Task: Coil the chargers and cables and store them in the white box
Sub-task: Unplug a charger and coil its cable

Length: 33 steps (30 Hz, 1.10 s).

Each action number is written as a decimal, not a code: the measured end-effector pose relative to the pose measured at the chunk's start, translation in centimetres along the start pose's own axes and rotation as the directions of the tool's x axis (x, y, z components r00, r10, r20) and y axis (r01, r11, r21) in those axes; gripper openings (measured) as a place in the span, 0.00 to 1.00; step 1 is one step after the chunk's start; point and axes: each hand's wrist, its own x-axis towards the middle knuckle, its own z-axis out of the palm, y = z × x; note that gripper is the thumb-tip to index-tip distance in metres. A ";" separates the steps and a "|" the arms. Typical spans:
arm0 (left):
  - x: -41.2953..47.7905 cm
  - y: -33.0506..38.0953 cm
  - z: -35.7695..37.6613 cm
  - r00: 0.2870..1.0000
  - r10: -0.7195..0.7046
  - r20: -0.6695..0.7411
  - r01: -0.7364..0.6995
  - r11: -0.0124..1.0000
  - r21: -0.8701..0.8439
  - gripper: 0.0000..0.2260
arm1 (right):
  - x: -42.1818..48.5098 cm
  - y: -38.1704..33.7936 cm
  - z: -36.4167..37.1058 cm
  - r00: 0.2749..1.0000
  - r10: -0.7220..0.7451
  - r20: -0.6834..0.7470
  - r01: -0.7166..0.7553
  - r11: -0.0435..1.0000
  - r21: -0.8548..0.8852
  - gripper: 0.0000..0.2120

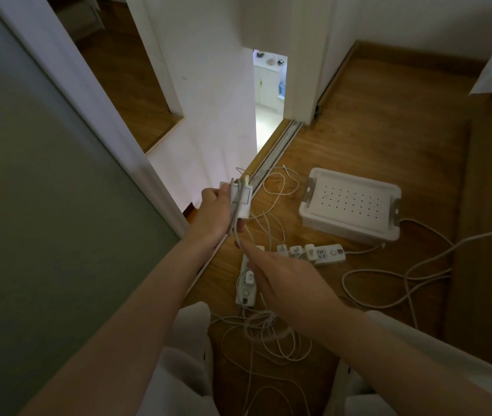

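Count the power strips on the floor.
2. The far power strip lies just in front of the white box; the near power strip lies partly hidden under the right hand. More may be hidden.

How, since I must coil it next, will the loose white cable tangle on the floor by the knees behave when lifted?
Likely floppy: the cable tangle lies in thin, slack, overlapping loops on the floor. Probably light, so easy to lift. The crossed strands may snag and drag neighbouring loops along.
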 end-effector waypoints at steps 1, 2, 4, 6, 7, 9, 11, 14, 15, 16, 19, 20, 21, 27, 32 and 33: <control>-0.1 0.2 0.1 0.999 -0.046 0.029 0.048 0.994 -0.095 0.16 | 0.1 0.2 0.4 1.000 -0.004 0.016 0.004 1.000 0.004 0.29; -0.4 0.4 0.2 0.995 -0.075 0.072 0.090 0.970 -0.225 0.16 | 0.2 0.4 0.9 0.999 -0.001 0.033 0.000 1.000 0.023 0.30; -1.2 0.7 0.3 0.977 -0.106 0.185 0.182 0.865 -0.468 0.14 | 0.5 0.8 1.6 0.999 0.018 0.046 -0.021 0.998 0.067 0.32; -1.8 1.2 0.0 0.961 -0.117 0.251 0.249 0.763 -0.596 0.14 | 0.7 1.1 1.7 0.998 0.044 0.040 -0.048 0.993 0.109 0.29; -1.8 1.3 0.0 0.954 -0.112 0.279 0.271 0.720 -0.639 0.15 | 0.8 1.3 1.7 0.998 0.046 0.031 -0.049 0.991 0.121 0.26; -1.9 1.6 -0.2 0.950 -0.088 0.299 0.276 0.683 -0.676 0.15 | 1.0 1.7 1.3 0.999 0.037 0.007 -0.037 0.992 0.120 0.20; -1.8 1.8 -0.2 0.958 -0.049 0.283 0.227 0.735 -0.639 0.16 | 1.2 2.0 0.8 0.998 0.054 -0.030 -0.050 0.992 0.112 0.15; -1.8 1.8 -0.3 0.967 -0.002 0.254 0.158 0.789 -0.594 0.15 | 1.7 2.6 -0.2 0.991 0.130 -0.036 -0.126 0.986 0.112 0.15; -1.7 1.8 -0.4 0.971 0.005 0.240 0.137 0.811 -0.570 0.15 | 1.8 2.9 -0.5 0.988 0.150 -0.035 -0.146 0.985 0.094 0.15; -1.7 1.7 -0.4 0.975 0.010 0.224 0.112 0.842 -0.528 0.16 | 2.0 3.2 -0.8 0.986 0.164 -0.039 -0.161 0.984 0.071 0.16; -1.5 1.9 -0.5 0.987 0.030 0.160 0.014 0.962 -0.271 0.16 | 2.1 3.9 -1.5 0.979 0.188 -0.075 -0.187 0.982 0.022 0.15; -1.5 1.9 -0.5 0.988 0.047 0.147 -0.020 0.984 -0.177 0.16 | 2.0 4.1 -1.8 0.977 0.191 -0.092 -0.190 0.982 0.013 0.14; -1.6 1.9 -0.6 0.986 0.074 0.151 -0.058 0.993 -0.107 0.14 | 2.0 4.4 -2.0 0.974 0.197 -0.108 -0.197 0.980 0.007 0.14; -1.6 0.9 -1.0 0.940 0.258 0.221 -0.294 0.944 0.148 0.09 | 2.1 5.1 -3.4 0.953 0.236 -0.192 -0.234 0.972 0.035 0.11; -0.6 -0.4 -1.4 0.885 0.391 0.253 -0.466 0.729 0.501 0.12 | 2.1 5.0 -4.2 0.924 0.310 -0.226 -0.303 0.951 0.065 0.13; -0.4 -0.6 -1.3 0.878 0.405 0.254 -0.477 0.700 0.531 0.13 | 2.1 5.1 -4.3 0.918 0.320 -0.236 -0.315 0.947 0.059 0.14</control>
